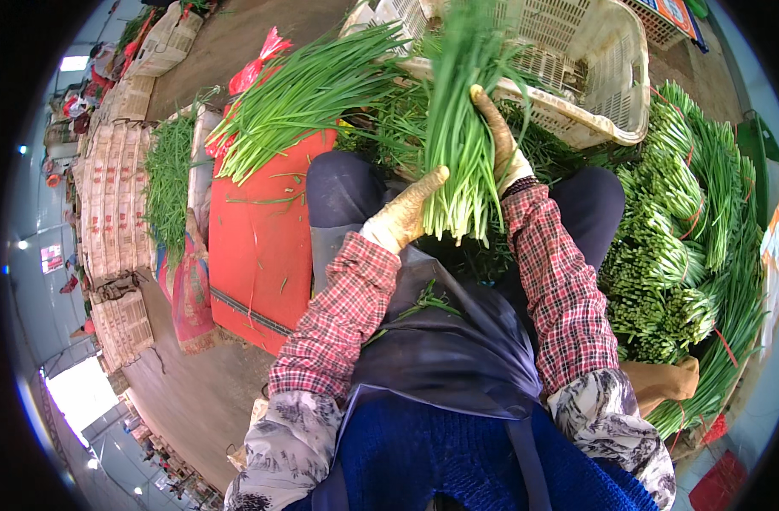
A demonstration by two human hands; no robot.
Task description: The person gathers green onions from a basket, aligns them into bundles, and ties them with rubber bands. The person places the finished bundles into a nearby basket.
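Observation:
Between my two gloved hands is a thick bunch of Chinese chives (463, 147), pale cut ends towards me and green leaf tips blurred at the top. My left hand (405, 207) grips it from the left near the cut ends. On its right side my right hand (501, 137) holds it higher up, thumb pointing up along the stems. Another loose heap of chives (306, 96) lies on a red board (262, 236) to the left, beside a bunch of red plastic ties (258, 64). A few leaf scraps rest on my dark apron (453, 338).
A pale plastic crate (574, 115) stands ahead, with loose green leaves (396, 128) before it. Tied chive bundles (670, 255) are piled to my right. Left of the board are a leaf-filled container (172, 172) and stacked crates (115, 204).

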